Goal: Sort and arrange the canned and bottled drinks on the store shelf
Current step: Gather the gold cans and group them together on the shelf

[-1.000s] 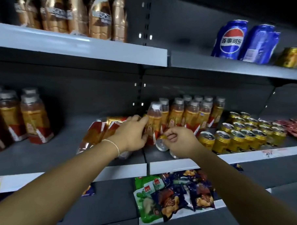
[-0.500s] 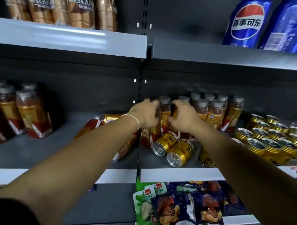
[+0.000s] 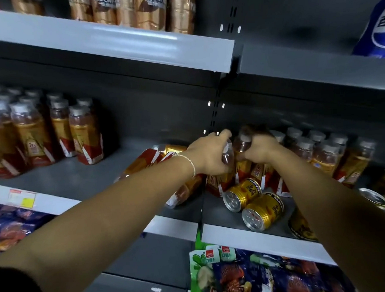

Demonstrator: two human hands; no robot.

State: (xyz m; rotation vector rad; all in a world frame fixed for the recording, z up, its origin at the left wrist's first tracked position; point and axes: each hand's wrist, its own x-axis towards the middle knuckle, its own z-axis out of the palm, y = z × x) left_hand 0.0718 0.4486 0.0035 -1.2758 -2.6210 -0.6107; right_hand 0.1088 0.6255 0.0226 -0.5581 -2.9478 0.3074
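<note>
The frame edge cuts off the blue can (image 3: 378, 27) at upper right and the tops of the coffee bottles (image 3: 137, 11) on the top shelf. The left forearm hides much of the toppled bottles (image 3: 143, 163) on the middle shelf (image 3: 246, 235). There the left hand (image 3: 209, 155) grasps the shoulder of one upright bottle (image 3: 218, 182). The right hand (image 3: 262, 149) is clenched round the top of the second bottle (image 3: 243, 165) beside it, fingertips hidden. Both bottles hold dark brown liquid. Two gold cans (image 3: 242, 194) lie on their sides just in front.

two toppled cans (image 3: 253, 200) on the shelf (image 3: 266, 239) before upright bottles (image 3: 320, 153)
</note>
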